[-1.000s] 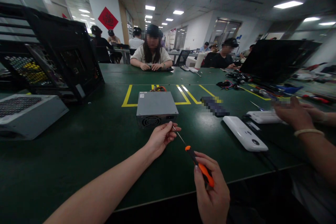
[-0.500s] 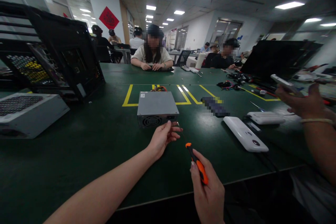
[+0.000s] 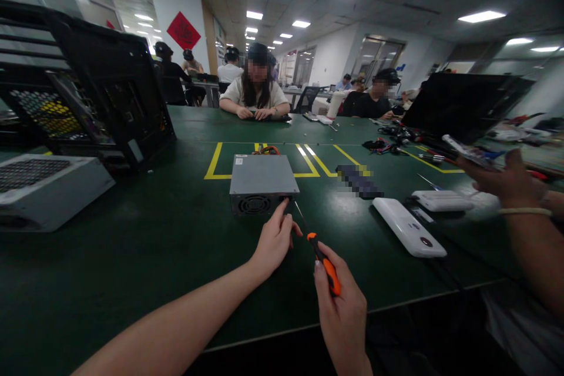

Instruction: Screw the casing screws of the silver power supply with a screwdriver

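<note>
A grey computer power supply (image 3: 264, 174) lies on the green table, its fan grille facing me and a bundle of coloured wires behind it. My left hand (image 3: 274, 239) reaches to its front right corner. The index finger is stretched out at the dark socket there, while the other fingers bend loosely; I see nothing held. My right hand (image 3: 341, 305) is wrapped round the orange-and-black handle of a screwdriver (image 3: 326, 264). Its thin shaft points up and left, with the tip close to the power supply's right front edge, just right of my left index finger. Whether the tip touches cannot be made out.
A second power supply (image 3: 53, 194) and an open black computer case (image 3: 106, 94) stand at left. White power banks (image 3: 409, 226), a pixelated dark object (image 3: 359, 181) and cables (image 3: 381, 145) lie at right. Another person's hand (image 3: 513, 179) holds a phone; someone sits opposite.
My left hand has gone from loosely curled fingers beside the screwdriver tip to an index finger pointed at the socket. The screwdriver has shifted slightly up and left.
</note>
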